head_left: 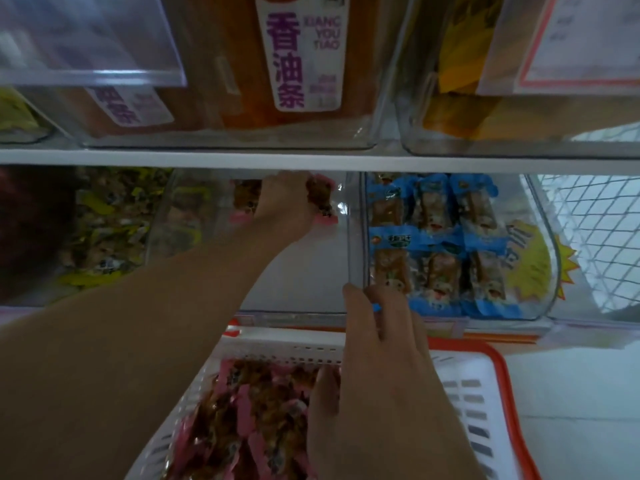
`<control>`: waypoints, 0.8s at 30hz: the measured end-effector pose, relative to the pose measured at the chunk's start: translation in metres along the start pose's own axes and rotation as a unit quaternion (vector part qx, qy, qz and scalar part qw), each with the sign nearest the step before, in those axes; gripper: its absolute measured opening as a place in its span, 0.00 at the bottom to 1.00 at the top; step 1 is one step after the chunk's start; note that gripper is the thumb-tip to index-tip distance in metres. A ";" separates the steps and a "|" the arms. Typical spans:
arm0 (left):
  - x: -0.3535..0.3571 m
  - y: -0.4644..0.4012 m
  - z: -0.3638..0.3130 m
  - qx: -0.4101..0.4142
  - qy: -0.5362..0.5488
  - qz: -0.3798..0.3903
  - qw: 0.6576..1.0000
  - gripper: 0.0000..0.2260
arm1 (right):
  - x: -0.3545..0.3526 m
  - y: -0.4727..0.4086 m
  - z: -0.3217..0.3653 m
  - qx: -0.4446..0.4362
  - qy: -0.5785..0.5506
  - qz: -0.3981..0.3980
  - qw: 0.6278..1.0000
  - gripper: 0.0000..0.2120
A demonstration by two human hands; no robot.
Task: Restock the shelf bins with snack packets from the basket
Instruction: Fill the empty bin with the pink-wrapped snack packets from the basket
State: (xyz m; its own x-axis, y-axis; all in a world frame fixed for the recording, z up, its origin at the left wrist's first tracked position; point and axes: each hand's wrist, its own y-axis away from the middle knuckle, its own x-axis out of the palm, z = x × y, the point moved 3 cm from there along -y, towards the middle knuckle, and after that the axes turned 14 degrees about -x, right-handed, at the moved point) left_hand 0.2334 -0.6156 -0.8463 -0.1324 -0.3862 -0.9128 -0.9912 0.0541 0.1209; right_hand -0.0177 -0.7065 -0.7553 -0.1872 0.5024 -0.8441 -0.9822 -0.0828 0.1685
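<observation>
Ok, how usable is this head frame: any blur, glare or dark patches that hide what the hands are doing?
Head view: soft throughout, with motion blur heaviest on the upper clear plastic bins; the far left of the lower shelf sinks into shadow; glare streaks the middle clear bin beside the left hand on pink-edged snack packets; the right hand over the white plastic basket reads clearly; wide-angle bending shows at the edges.

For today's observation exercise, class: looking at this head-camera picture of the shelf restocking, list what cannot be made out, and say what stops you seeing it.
- Left hand fingertips, head view: hidden behind the white shelf edge, deep in the clear bin.
- Pink packets at that hand: their number is hidden by the hand.
- Right hand palm side: faces away, so its grip is unclear.
- Basket: near end cut off by the bottom edge.
- Far-left bin contents: blurred and dark.
</observation>
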 end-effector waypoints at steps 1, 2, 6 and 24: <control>0.004 0.000 0.002 -0.004 -0.064 -0.005 0.998 0.18 | 0.003 -0.002 -0.003 -0.002 0.013 -0.002 1.000 0.43; 0.003 0.007 0.002 -0.027 -0.114 -0.020 0.993 0.20 | 0.003 -0.002 -0.003 -0.006 0.016 0.011 1.000 0.42; 0.010 0.031 -0.009 0.038 -0.099 -0.054 0.993 0.29 | -0.007 -0.005 -0.005 -0.023 -0.053 -0.029 0.998 0.28; 0.025 0.036 0.009 0.071 -0.120 0.049 0.989 0.27 | 0.001 -0.003 -0.001 -0.048 -0.006 0.069 0.996 0.37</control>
State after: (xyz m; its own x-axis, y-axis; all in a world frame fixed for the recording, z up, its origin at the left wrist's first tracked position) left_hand 0.1941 -0.6153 -0.8683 -0.2057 -0.1437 -0.9680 -0.9611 0.2162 0.1721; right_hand -0.0150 -0.7067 -0.7572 -0.3201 0.4904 -0.8106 -0.9443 -0.2338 0.2315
